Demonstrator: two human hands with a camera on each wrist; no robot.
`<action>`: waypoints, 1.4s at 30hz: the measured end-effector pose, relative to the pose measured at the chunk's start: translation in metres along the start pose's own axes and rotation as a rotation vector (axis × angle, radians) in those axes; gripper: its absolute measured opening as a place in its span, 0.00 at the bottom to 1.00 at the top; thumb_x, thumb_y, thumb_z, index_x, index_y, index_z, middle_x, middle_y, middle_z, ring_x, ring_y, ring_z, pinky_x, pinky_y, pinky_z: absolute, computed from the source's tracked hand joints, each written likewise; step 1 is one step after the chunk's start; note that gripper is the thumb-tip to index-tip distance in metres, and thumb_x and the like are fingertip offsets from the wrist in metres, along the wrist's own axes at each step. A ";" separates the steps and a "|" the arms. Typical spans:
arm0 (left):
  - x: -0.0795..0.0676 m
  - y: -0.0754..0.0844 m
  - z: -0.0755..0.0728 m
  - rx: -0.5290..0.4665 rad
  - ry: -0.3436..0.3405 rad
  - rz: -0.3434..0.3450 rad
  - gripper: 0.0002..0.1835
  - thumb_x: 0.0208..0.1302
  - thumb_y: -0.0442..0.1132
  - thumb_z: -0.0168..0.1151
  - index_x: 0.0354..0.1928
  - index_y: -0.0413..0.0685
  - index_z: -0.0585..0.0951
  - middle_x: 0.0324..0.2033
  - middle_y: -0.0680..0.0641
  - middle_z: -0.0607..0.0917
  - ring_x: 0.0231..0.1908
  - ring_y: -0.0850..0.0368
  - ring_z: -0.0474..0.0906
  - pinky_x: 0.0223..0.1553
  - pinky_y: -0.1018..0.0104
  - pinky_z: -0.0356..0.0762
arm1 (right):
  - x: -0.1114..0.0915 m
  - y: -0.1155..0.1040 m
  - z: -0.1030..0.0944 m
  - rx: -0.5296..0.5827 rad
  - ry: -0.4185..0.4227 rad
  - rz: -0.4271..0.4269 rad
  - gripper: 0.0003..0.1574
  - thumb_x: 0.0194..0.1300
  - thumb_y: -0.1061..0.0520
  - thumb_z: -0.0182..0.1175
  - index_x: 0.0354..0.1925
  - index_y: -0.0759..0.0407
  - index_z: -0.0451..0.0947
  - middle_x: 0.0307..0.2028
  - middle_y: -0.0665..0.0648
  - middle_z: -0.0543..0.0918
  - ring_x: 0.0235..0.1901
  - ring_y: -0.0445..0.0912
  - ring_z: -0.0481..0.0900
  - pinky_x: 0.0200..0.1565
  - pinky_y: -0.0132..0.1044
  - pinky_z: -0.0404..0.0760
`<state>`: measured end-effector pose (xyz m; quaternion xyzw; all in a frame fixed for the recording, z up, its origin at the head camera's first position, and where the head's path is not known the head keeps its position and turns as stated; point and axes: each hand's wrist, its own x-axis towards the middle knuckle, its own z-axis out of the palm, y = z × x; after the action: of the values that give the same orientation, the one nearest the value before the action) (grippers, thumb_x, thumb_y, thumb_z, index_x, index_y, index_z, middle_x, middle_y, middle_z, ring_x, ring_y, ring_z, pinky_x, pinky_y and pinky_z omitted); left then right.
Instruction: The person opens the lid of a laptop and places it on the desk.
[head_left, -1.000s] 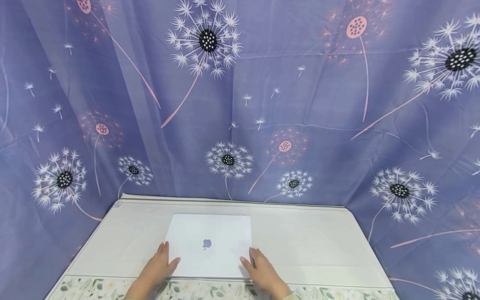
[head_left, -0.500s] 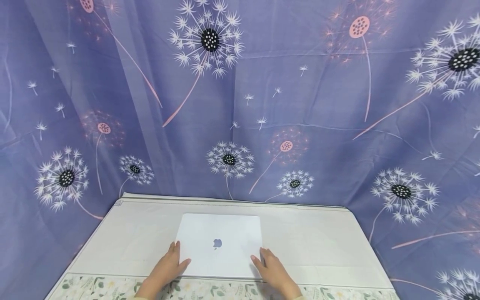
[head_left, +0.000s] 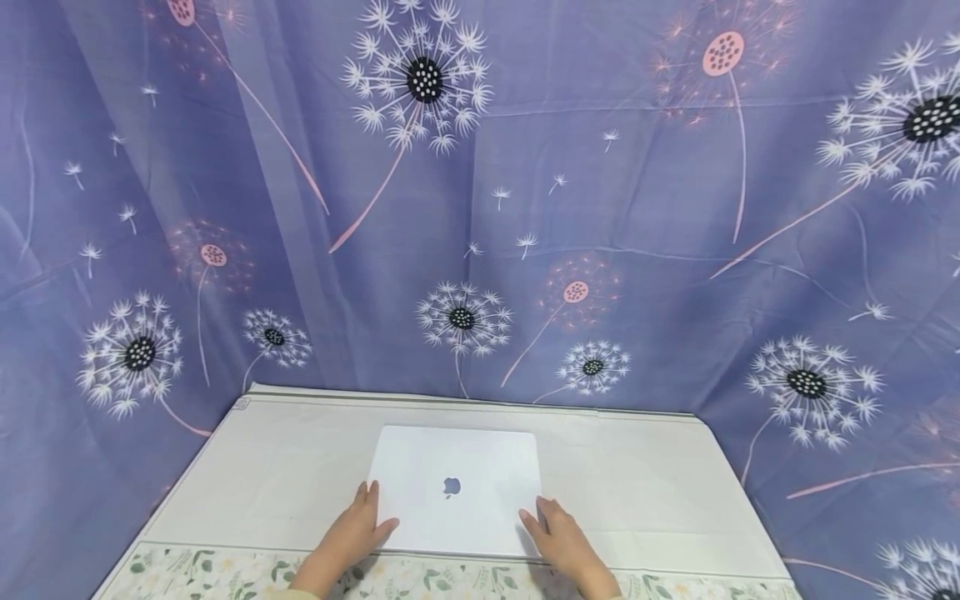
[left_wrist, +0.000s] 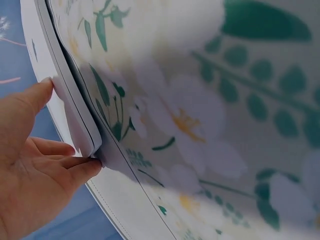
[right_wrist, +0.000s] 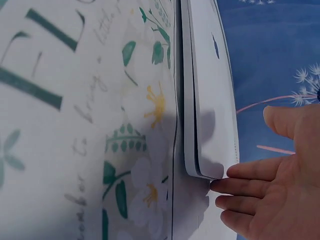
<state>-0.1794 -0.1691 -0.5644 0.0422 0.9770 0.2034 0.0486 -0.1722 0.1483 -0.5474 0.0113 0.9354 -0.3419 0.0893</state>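
A closed silver laptop [head_left: 465,467] with a dark apple logo lies flat on the white table mat, its front edge facing me. At its left side, my left hand [head_left: 354,525] has the thumb on the lid and the fingertips along the edge. The left wrist view shows those fingers [left_wrist: 82,167] right at the laptop's corner, so the hand pinches it there. On the opposite side is my right hand [head_left: 562,537]. Its straight fingers [right_wrist: 250,186] meet the laptop's right edge near the front corner, while its thumb is raised over the lid.
White matting [head_left: 637,475] covers the table, with a floral-print strip [head_left: 442,575] along the near side. Purple dandelion-print curtains [head_left: 390,275] enclose the table at the back and both sides.
The laptop has slid to the right over the mat, and both hands have moved along with it at its sides. The head view has shifted slightly.
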 end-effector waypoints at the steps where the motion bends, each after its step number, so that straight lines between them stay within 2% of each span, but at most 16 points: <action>1: 0.000 0.001 0.001 -0.005 -0.003 -0.002 0.42 0.57 0.54 0.55 0.61 0.27 0.57 0.59 0.25 0.57 0.56 0.35 0.62 0.56 0.45 0.62 | 0.000 0.001 0.000 0.005 -0.001 0.007 0.43 0.60 0.35 0.46 0.57 0.69 0.65 0.57 0.71 0.66 0.59 0.63 0.59 0.57 0.61 0.58; 7: 0.002 0.006 0.002 -0.009 -0.011 -0.001 0.42 0.57 0.54 0.55 0.61 0.27 0.57 0.59 0.25 0.57 0.57 0.35 0.62 0.56 0.45 0.62 | 0.001 0.005 -0.002 -0.011 0.006 0.031 0.44 0.59 0.34 0.46 0.56 0.70 0.65 0.57 0.71 0.66 0.59 0.63 0.59 0.58 0.61 0.57; 15: 0.002 0.012 0.007 0.007 0.019 0.033 0.42 0.56 0.55 0.54 0.61 0.27 0.57 0.58 0.24 0.58 0.56 0.35 0.63 0.55 0.46 0.64 | -0.001 0.008 -0.008 -0.038 0.028 0.029 0.43 0.60 0.35 0.46 0.56 0.70 0.65 0.56 0.71 0.66 0.59 0.63 0.59 0.58 0.60 0.58; 21: 0.001 0.020 0.011 0.011 0.016 0.027 0.42 0.56 0.56 0.54 0.61 0.29 0.57 0.59 0.25 0.58 0.56 0.36 0.63 0.56 0.47 0.63 | 0.000 0.015 -0.012 -0.050 0.028 0.056 0.45 0.60 0.34 0.45 0.56 0.71 0.65 0.56 0.72 0.66 0.58 0.64 0.59 0.57 0.60 0.58; 32: -0.002 0.030 0.015 -0.003 0.031 0.056 0.42 0.55 0.54 0.56 0.60 0.27 0.58 0.58 0.24 0.59 0.54 0.35 0.65 0.53 0.46 0.66 | -0.002 0.021 -0.017 -0.053 0.040 0.051 0.43 0.61 0.36 0.45 0.55 0.73 0.65 0.55 0.73 0.67 0.58 0.65 0.59 0.57 0.61 0.58; 37: -0.003 0.027 0.016 -0.040 0.021 0.046 0.43 0.56 0.55 0.56 0.61 0.28 0.56 0.60 0.26 0.56 0.57 0.36 0.61 0.56 0.47 0.63 | -0.002 0.021 -0.017 -0.058 0.039 0.047 0.42 0.62 0.37 0.46 0.56 0.72 0.64 0.56 0.72 0.65 0.59 0.65 0.57 0.58 0.61 0.56; 42: -0.005 0.025 0.014 -0.125 0.008 0.045 0.44 0.54 0.54 0.57 0.62 0.28 0.55 0.61 0.27 0.53 0.59 0.36 0.57 0.58 0.45 0.58 | 0.000 0.019 -0.015 -0.060 0.046 0.022 0.40 0.61 0.38 0.47 0.57 0.70 0.64 0.60 0.71 0.60 0.61 0.64 0.53 0.59 0.60 0.53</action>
<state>-0.1717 -0.1407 -0.5670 0.0601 0.9613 0.2654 0.0426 -0.1730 0.1724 -0.5479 0.0268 0.9468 -0.3125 0.0716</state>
